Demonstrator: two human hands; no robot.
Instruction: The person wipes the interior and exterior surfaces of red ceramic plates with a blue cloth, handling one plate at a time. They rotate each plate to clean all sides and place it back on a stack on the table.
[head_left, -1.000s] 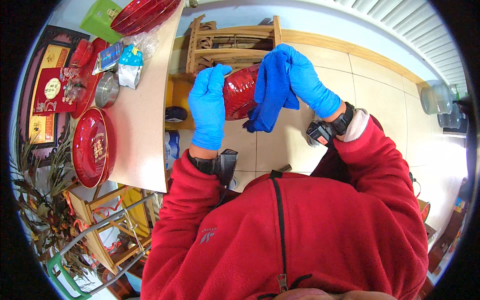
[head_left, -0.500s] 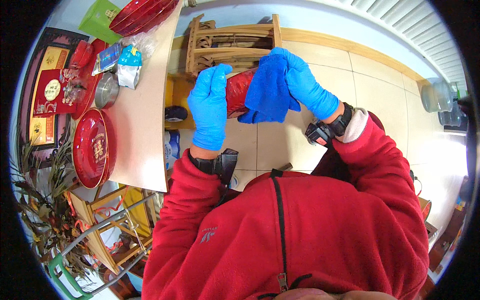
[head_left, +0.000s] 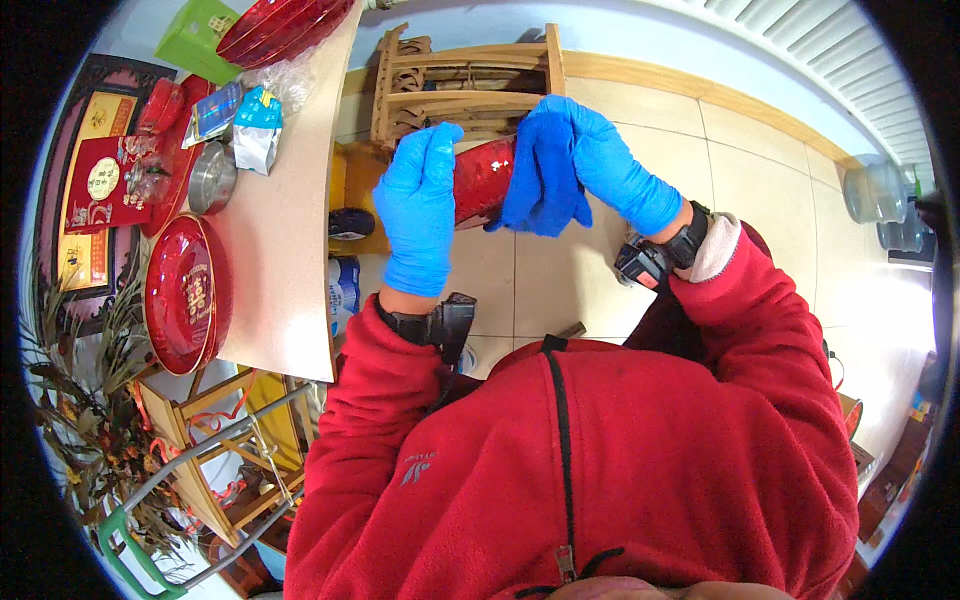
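Observation:
In front of my chest, my left hand, in a blue glove, grips the left end of a shiny red object with a smooth, rounded side. Its exact kind is not clear, since glove and cloth cover both ends. My right hand, also gloved in blue, is closed on a dark blue cloth. The cloth is bunched against the right end of the red object and hangs below it. Both hands are held up over the tiled floor.
On the left, a pale table carries a round red tray, a metal bowl, a blue-and-white pouch and a green box. A wooden rack stands by the wall. Water bottles are at the far right.
The cloth has bunched up and shifted slightly right, so more of the red surface shows. My left hand keeps its grip in nearly the same place.

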